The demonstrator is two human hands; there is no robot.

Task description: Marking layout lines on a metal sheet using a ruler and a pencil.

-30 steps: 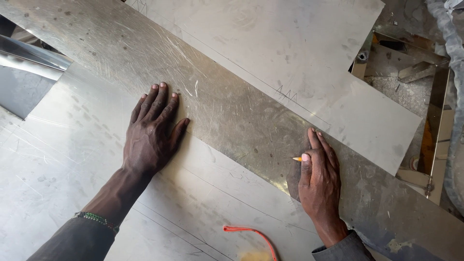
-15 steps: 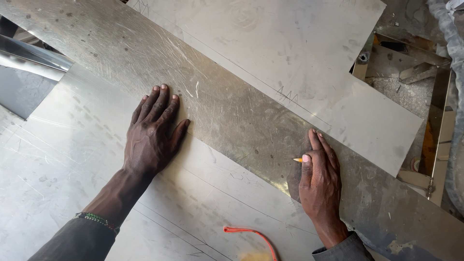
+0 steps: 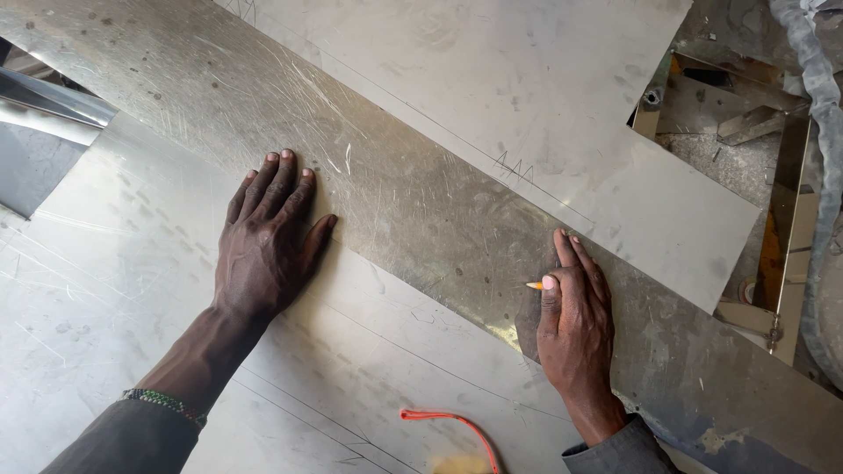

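Long scratched grey metal strip [image 3: 421,219] lies diagonally across pale sheet metal [image 3: 105,298]. Left hand [image 3: 263,241]: flat, fingers spread, pressing the strip. Right hand [image 3: 575,320]: pressing, pinching a small orange pencil [image 3: 534,285]. Risk: strip slipping if pressure eases; sharp edges. Containers: none visible.

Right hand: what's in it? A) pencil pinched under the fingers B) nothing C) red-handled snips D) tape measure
A: the right hand lies flat on the scratched metal strip with a small pencil poking out from under its fingers; the left hand holds nothing.
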